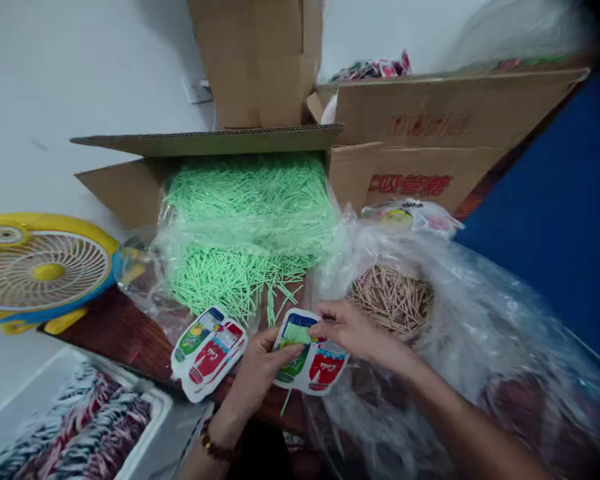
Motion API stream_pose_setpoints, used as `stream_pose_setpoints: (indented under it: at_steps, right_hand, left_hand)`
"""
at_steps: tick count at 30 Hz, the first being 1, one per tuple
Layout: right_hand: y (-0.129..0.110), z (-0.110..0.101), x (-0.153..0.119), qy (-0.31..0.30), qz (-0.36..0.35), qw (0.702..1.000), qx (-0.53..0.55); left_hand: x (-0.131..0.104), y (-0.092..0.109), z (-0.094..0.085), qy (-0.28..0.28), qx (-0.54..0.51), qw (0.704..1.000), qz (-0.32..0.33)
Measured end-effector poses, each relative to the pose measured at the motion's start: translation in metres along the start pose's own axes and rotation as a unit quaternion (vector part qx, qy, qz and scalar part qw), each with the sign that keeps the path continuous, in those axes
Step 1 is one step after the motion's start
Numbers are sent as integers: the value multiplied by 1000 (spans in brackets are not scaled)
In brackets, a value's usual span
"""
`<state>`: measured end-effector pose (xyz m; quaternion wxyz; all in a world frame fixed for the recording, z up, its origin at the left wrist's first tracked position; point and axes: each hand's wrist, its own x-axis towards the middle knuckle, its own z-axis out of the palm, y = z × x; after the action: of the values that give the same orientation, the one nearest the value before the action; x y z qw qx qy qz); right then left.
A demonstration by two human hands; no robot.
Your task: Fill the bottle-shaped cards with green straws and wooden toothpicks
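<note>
My left hand (267, 363) is closed on the left side of a printed packet (325, 363) with green and red bottle pictures. My right hand (347, 327) pinches the same packet near its top edge. A thin green stick (285, 402) pokes out below the packet. Left of my left hand lies a stack of similar packets (210, 352) at the table edge. Behind both hands, green sticks (220, 277) spill from an open cardboard box (115, 190). Brown sticks (393, 297) lie in clear plastic, right of my right hand.
A yellow and blue fan (47, 272) stands at the left. Below it, a white bin (155, 407) holds striped bundles. Crumpled clear plastic (480, 320) spreads over the right side, with another cardboard box (430, 133) behind it.
</note>
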<state>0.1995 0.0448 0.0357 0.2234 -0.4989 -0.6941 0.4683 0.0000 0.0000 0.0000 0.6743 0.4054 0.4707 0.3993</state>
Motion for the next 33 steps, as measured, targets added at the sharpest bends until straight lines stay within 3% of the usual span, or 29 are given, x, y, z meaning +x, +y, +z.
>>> stream_pose_setpoints:
  at_steps: [5, 12, 19, 23, 28, 33]
  right_hand:
    - [9, -1, -1, -10, -13, 1000, -4]
    - [0, 0, -15, 1, -46, 998, -36]
    - [28, -4, -36, 1, -37, 999, 32]
    - [23, 6, -46, 26, -49, 997, 48]
    - [14, 16, -53, 66, -76, 995, -6]
    - [19, 22, -62, 70, -116, 991, -22]
  left_hand:
    - [2, 6, 4, -2, -6, 1000, -16]
    - [6, 7, 14, -67, 19, 997, -27]
    - [-5, -1, 25, -52, 64, 997, -7]
    - [-14, -6, 30, -34, 124, 991, 45]
    - [-24, -14, 27, 0, 168, 983, 72]
    - [-30, -16, 22, -36, 221, 971, 84]
